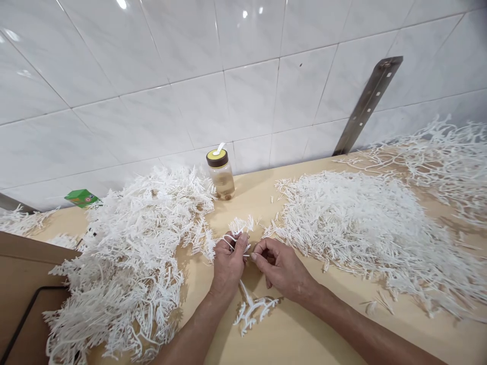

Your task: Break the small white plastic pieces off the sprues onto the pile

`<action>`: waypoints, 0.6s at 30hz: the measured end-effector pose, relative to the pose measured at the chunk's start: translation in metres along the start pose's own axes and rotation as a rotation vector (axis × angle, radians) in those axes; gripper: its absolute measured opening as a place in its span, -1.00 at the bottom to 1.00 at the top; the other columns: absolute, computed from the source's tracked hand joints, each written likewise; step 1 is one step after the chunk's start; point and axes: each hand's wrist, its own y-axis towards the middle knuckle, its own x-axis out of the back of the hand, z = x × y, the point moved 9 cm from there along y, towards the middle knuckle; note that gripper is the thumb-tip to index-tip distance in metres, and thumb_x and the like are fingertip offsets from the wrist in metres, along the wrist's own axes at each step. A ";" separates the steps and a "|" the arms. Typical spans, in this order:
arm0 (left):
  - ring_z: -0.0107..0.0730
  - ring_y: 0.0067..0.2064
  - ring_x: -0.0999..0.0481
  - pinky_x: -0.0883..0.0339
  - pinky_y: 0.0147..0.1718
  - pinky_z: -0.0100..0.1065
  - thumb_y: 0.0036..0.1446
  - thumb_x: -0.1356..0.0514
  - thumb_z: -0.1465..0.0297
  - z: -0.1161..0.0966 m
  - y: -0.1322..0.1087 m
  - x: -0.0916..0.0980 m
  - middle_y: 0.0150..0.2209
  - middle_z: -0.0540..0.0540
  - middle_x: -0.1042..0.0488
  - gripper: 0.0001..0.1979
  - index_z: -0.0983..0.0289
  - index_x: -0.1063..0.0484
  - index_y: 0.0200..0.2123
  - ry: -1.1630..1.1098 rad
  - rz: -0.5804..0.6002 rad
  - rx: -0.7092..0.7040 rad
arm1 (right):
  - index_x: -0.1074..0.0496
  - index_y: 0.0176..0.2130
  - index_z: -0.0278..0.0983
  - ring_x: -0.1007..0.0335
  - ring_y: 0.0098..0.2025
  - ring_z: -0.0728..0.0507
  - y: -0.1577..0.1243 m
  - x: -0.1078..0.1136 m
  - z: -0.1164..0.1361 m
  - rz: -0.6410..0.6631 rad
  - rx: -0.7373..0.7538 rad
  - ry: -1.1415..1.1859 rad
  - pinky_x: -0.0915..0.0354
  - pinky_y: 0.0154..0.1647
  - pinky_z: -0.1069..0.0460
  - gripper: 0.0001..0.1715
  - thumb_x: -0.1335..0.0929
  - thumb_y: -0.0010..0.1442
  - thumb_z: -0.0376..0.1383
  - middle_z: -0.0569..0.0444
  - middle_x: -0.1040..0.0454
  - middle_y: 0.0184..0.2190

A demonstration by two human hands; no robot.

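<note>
My left hand (229, 264) is closed with thumb and fingers around a white branched plastic stem. Its forked tips show above the thumb, and a thin loop curves beside the fingers. Close by on the right, my right hand (283, 268) pinches at the end of a short white strand between thumb and forefinger. Below the hands, a white branched sprig (253, 310) spreads over the table; whether it joins the stem in my left hand is hidden. The fingers cover most of the held piece.
A tall heap of bushy white sprigs (140, 253) rises on the left, near a cardboard box (28, 284). Loose short white pieces (365, 223) pile up on the right, with longer branched stems (449, 157) behind. A yellow-lidded bottle (223, 177) and green carton (81, 197) stand by the tiled wall.
</note>
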 end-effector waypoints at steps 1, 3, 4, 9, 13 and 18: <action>-0.55 -0.57 -0.25 -0.16 -0.56 -0.47 0.05 -0.29 0.11 -0.001 0.000 -0.001 -0.59 -0.08 -0.31 -0.65 0.28 -0.36 -0.47 0.021 0.007 -0.012 | -0.35 -0.35 -0.24 -0.22 -0.61 0.03 0.001 0.000 0.001 0.003 -0.003 0.003 -0.30 -0.71 0.14 -0.74 -0.34 0.22 -0.10 0.18 -0.32 -0.51; -0.54 -0.57 -0.25 -0.16 -0.53 -0.45 0.06 -0.28 0.12 -0.001 -0.001 -0.003 -0.61 -0.09 -0.28 -0.65 0.28 -0.35 -0.51 0.072 0.028 -0.030 | -0.35 -0.32 -0.25 -0.24 -0.59 0.02 0.002 0.001 0.005 -0.005 -0.016 0.022 -0.31 -0.71 0.14 -0.73 -0.36 0.19 -0.09 0.18 -0.33 -0.49; -0.53 -0.56 -0.25 -0.16 -0.52 -0.45 0.07 -0.28 0.13 -0.001 -0.001 -0.003 -0.62 -0.09 -0.27 -0.65 0.28 -0.35 -0.52 0.095 0.031 -0.034 | -0.36 -0.32 -0.25 -0.24 -0.60 0.03 0.002 0.002 0.006 -0.010 -0.024 0.029 -0.31 -0.72 0.13 -0.72 -0.36 0.19 -0.08 0.19 -0.32 -0.50; -0.49 -0.54 -0.27 -0.17 -0.49 -0.43 0.05 -0.29 0.12 0.003 0.001 0.000 -0.63 -0.08 -0.27 -0.66 0.28 -0.39 -0.51 0.140 0.008 -0.036 | -0.39 -0.35 -0.27 -0.20 -0.68 0.06 0.003 0.004 0.010 -0.019 -0.039 0.026 -0.30 -0.71 0.14 -0.73 -0.35 0.20 -0.10 0.23 -0.29 -0.58; -0.49 -0.54 -0.27 -0.18 -0.48 -0.43 0.08 -0.26 0.08 0.003 0.000 -0.004 -0.62 -0.09 -0.28 -0.64 0.28 -0.39 -0.47 0.124 0.053 -0.055 | -0.36 -0.38 -0.25 -0.21 -0.69 0.06 0.004 0.006 0.008 -0.048 -0.052 0.001 -0.30 -0.70 0.13 -0.82 -0.35 0.16 -0.19 0.25 -0.29 -0.60; -0.43 -0.50 -0.37 -0.23 -0.48 -0.43 0.07 -0.27 0.06 0.000 -0.008 -0.010 -0.57 -0.03 -0.38 -0.62 0.28 -0.43 -0.42 0.095 0.121 -0.063 | -0.23 -0.45 -0.20 -0.24 -0.75 0.01 0.006 0.004 0.004 -0.048 -0.125 -0.036 -0.23 -0.77 0.12 -0.86 -0.31 0.11 -0.29 0.29 -0.25 -0.69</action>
